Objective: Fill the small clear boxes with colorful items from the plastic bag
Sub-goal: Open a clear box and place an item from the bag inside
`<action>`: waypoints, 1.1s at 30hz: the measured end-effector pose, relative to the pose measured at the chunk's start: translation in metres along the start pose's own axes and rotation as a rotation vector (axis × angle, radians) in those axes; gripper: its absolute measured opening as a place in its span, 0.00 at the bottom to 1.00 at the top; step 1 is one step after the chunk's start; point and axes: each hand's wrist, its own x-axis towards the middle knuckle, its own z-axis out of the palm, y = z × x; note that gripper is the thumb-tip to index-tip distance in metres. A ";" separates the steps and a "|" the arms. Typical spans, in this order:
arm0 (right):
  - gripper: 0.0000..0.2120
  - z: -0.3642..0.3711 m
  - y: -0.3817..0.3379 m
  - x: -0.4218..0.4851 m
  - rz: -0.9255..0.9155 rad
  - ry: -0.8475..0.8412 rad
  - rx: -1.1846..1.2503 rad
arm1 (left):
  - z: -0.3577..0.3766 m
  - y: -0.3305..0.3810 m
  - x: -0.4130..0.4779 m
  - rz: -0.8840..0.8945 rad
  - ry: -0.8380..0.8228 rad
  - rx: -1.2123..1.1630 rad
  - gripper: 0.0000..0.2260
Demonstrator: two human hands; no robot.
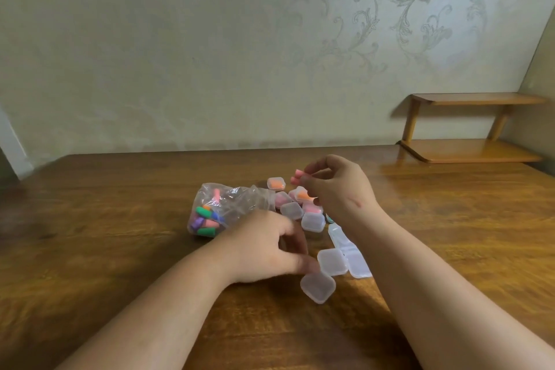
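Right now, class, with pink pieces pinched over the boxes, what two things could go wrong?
1. The right hand holds the pink pieces in a pinch only, in the air; one might slip and roll away.
2. The left hand only touches the open box at its edge; it might skid when loaded.

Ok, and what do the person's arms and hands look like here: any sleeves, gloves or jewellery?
Both arms are bare as far as the frame shows: no sleeves, gloves, watch or rings are visible. The left hand has no marks on the side that shows. The right hand has a short red scratch on its back, near the wrist.
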 end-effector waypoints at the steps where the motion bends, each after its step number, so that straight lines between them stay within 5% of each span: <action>1: 0.07 0.000 0.000 0.000 0.000 0.001 -0.007 | 0.001 0.000 0.000 -0.007 -0.038 0.040 0.15; 8: 0.07 0.000 -0.002 0.000 -0.004 0.004 -0.007 | -0.004 0.000 -0.003 0.037 -0.108 -0.059 0.09; 18: 0.04 -0.001 -0.006 -0.005 0.008 -0.026 0.096 | -0.019 -0.020 -0.006 0.101 0.433 -0.625 0.13; 23: 0.03 0.001 -0.012 -0.010 0.003 -0.072 0.151 | -0.026 -0.024 -0.005 0.090 0.536 -0.921 0.15; 33: 0.06 0.007 -0.016 -0.018 0.061 -0.245 0.187 | -0.028 -0.031 -0.003 0.050 0.581 -0.799 0.18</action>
